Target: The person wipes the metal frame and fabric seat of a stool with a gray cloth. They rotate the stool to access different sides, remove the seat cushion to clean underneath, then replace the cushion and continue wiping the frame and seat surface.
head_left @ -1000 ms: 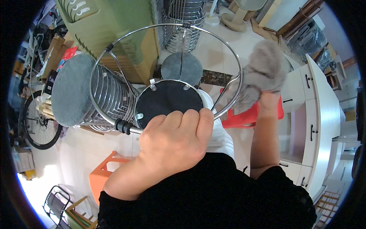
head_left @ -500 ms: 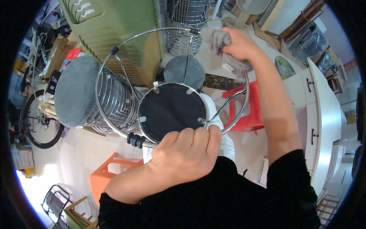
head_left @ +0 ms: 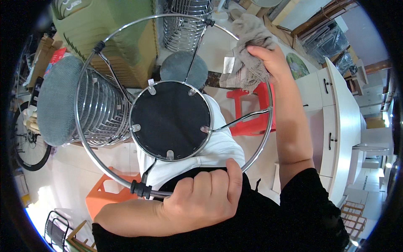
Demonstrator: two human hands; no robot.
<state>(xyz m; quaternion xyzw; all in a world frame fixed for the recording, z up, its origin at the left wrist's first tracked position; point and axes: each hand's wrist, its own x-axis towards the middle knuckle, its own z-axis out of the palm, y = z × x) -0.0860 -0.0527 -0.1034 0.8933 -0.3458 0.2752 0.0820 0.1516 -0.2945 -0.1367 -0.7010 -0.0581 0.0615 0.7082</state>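
Stool: a metal stool [head_left: 170,119] is held upside down in front of the person, its round black seat underside facing up and its chrome foot ring [head_left: 90,143] circling it
Left hand: the left hand [head_left: 201,197] is clenched around the near part of the ring, just right of a black rubber foot [head_left: 140,189]
Right hand: the right hand [head_left: 270,59] grasps a grey cloth [head_left: 247,50] and presses it against the far right part of the ring
Position: the stool lies between the two hands, seat near the person's white trousers [head_left: 210,153], ring reaching far and left
Legs: four thin chrome legs run from the seat out to the ring
Floor: pale tiles [head_left: 54,176] lie below
Room: a cluttered storage space, white cabinets [head_left: 336,122] on the right, green and tan cartons [head_left: 113,38] far left, a bicycle wheel [head_left: 25,143] at the left edge
Other stools: one stack with a grey cushioned seat [head_left: 58,101] lies on the left, one more stack [head_left: 184,21] stands far, one grey seat [head_left: 182,67] lies beyond the held stool
Plastic stools: one red [head_left: 247,113] on the right, one orange [head_left: 100,197] near left
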